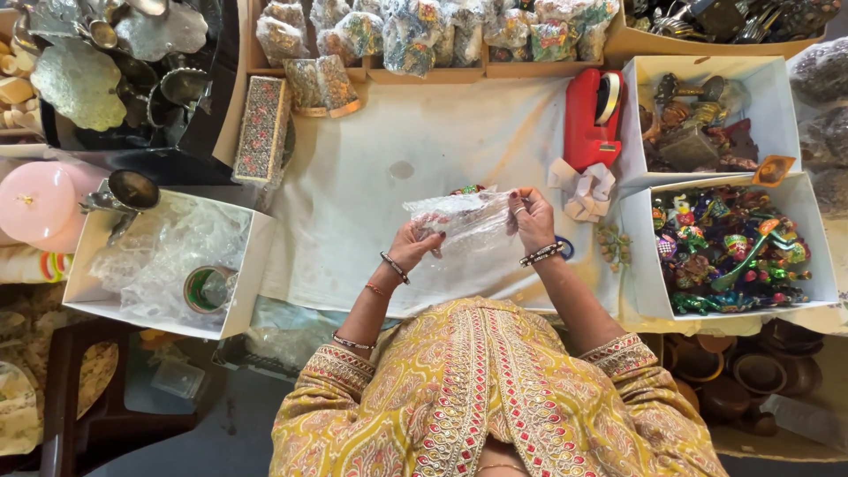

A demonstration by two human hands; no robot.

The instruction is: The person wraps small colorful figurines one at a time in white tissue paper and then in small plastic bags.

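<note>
Hands are gripping a clear bubble-wrap sheet [461,218] above the middle of the white-covered counter [353,177]: left hand [412,245] is pinching its left end, right hand [532,217] is clasping its right end. Red tape dispenser [590,117] is standing just beyond, to the right.

open cloth [371,177] ahead, boxes [707,256] flanking sides

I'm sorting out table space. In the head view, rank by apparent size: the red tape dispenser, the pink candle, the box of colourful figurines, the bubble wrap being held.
1. Box of colourful figurines
2. Bubble wrap, pink candle: alike, candle partly cut off
3. Red tape dispenser
</note>
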